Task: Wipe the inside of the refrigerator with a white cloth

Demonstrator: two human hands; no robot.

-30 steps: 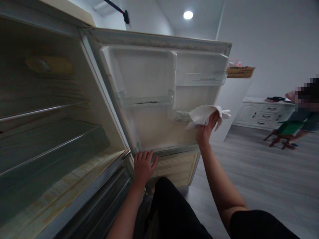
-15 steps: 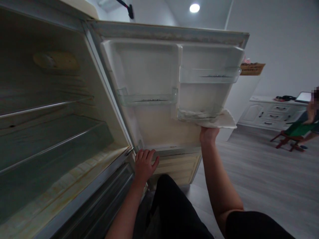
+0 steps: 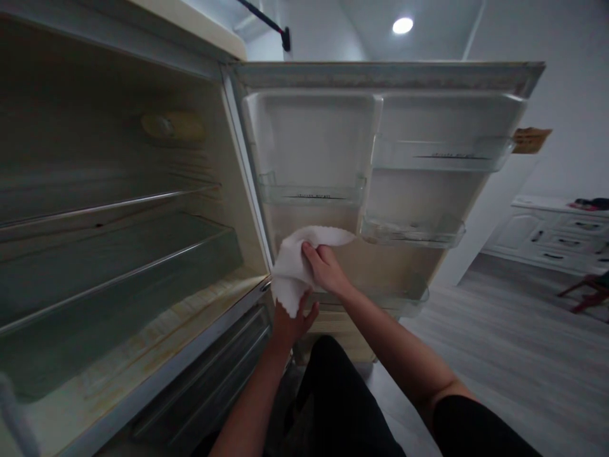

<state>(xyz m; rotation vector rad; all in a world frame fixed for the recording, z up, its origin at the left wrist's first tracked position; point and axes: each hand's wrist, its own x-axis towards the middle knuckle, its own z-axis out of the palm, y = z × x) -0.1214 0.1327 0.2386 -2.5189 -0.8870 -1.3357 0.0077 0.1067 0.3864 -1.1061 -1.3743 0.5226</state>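
Note:
My right hand (image 3: 324, 268) grips a white cloth (image 3: 292, 263) and presses it against the inner panel of the open fridge door (image 3: 390, 190), low on its left side near the hinge. My left hand (image 3: 292, 324) rests with spread fingers on the bottom edge of the door by the hinge corner, partly hidden behind the cloth. Clear door bins (image 3: 311, 190) sit just above the cloth, and another clear bin (image 3: 412, 231) is to its right.
The fridge interior (image 3: 118, 254) at left has wire shelves and a stained floor ledge (image 3: 157, 343). A white dresser (image 3: 556, 231) stands at the far right, with a red stool leg (image 3: 583, 295) beside it. Grey wood floor (image 3: 514, 368) lies to the right.
My right hand has carried the cloth from under the right-hand door bin leftward and down to the door's inner panel near the hinge. The view has shifted left, and the person at right is out of frame.

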